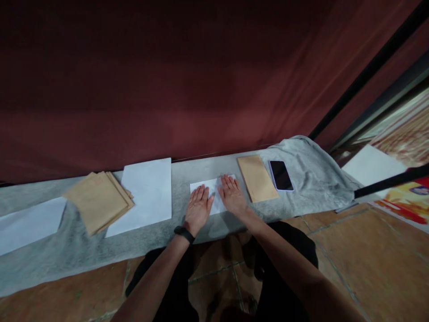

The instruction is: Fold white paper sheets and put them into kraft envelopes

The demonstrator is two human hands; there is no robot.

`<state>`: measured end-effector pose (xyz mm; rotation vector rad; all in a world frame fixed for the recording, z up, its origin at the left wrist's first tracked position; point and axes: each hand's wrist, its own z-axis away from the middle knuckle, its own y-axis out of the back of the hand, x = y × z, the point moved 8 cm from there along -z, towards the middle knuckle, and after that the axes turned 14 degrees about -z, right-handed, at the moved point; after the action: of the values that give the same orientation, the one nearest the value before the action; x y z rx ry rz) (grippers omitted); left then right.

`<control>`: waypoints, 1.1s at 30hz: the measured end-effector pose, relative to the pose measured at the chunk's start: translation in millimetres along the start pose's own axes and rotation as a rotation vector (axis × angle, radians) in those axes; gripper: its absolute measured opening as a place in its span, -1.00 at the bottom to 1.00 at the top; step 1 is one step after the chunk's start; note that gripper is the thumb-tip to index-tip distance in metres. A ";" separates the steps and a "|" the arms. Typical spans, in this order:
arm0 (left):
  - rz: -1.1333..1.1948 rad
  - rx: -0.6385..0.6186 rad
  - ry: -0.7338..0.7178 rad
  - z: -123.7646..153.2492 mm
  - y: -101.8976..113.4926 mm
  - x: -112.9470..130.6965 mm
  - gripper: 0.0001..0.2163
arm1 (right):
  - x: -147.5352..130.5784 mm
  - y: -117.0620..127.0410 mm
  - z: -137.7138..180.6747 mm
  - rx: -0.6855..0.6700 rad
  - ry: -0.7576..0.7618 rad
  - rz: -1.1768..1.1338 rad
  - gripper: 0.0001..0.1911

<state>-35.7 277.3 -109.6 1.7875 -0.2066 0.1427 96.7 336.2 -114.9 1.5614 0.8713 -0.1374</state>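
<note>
A small white sheet of paper (215,206), perhaps folded, lies on the grey cloth between and under my hands. Flat on its left part rests my left hand (198,206), fingers stretched out, a dark band on the wrist. My right hand (232,195) presses flat on the right part, its fingers extended toward the far edge. Just right of that hand is a brown envelope (257,178), or a small stack of them. To the left of my left hand lies a larger white sheet (149,192). Neither hand grips anything.
Several brown envelopes (100,197) are piled at the left, overlapping the larger sheet. Another white sheet (31,223) lies farther left. A phone (281,175) sits right of the brown envelope. The grey cloth (306,179) bunches at the right, and a dark red panel (187,89) rises behind.
</note>
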 end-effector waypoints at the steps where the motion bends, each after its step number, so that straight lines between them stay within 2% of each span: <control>1: 0.001 0.006 -0.012 -2.9 -0.7 1.0 -0.49 | -2.6 -3.5 -0.8 -0.009 0.017 -0.003 -0.44; 4: -0.032 -0.005 -0.020 -9.3 -7.6 2.2 -0.49 | -3.4 -11.1 -0.3 0.008 0.020 0.005 -0.45; 8: -0.062 -0.025 -0.030 -12.2 -12.4 -2.6 -0.47 | 6.3 -8.5 0.9 0.074 -0.047 0.034 -0.39; 15: -0.106 -0.001 0.024 -10.8 -5.9 -34.6 -0.41 | 21.1 -0.6 0.5 0.146 -0.116 0.049 -0.28; 18: -0.113 0.018 0.046 -10.0 -1.3 -41.3 -0.41 | 22.1 0.8 2.4 0.176 -0.118 0.075 -0.27; 21: -0.151 0.074 0.051 -6.4 9.4 -31.9 -0.42 | 16.6 2.9 6.0 0.179 -0.098 0.111 -0.30; 23: -0.195 0.071 -0.034 -0.9 12.7 -11.9 -0.43 | 6.9 1.6 10.0 0.142 -0.035 0.128 -0.35; 25: -0.228 0.018 -0.166 7.6 9.5 11.7 -0.45 | -5.3 -3.4 16.2 0.067 0.060 0.135 -0.40; 27: -0.257 -0.029 -0.237 16.5 5.2 26.1 -0.46 | -13.5 -7.9 23.9 0.009 0.128 0.138 -0.44; 29: -0.282 -0.052 -0.250 22.4 2.5 29.7 -0.45 | -14.8 -8.3 30.5 0.003 0.142 0.142 -0.44; 33: -0.306 -0.057 -0.211 26.5 1.9 19.6 -0.43 | -6.1 -2.5 37.1 0.080 0.091 0.159 -0.37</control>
<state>-17.4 249.9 -109.7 1.7542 -0.0843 -0.2692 105.5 300.1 -121.5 1.7156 0.8172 0.0137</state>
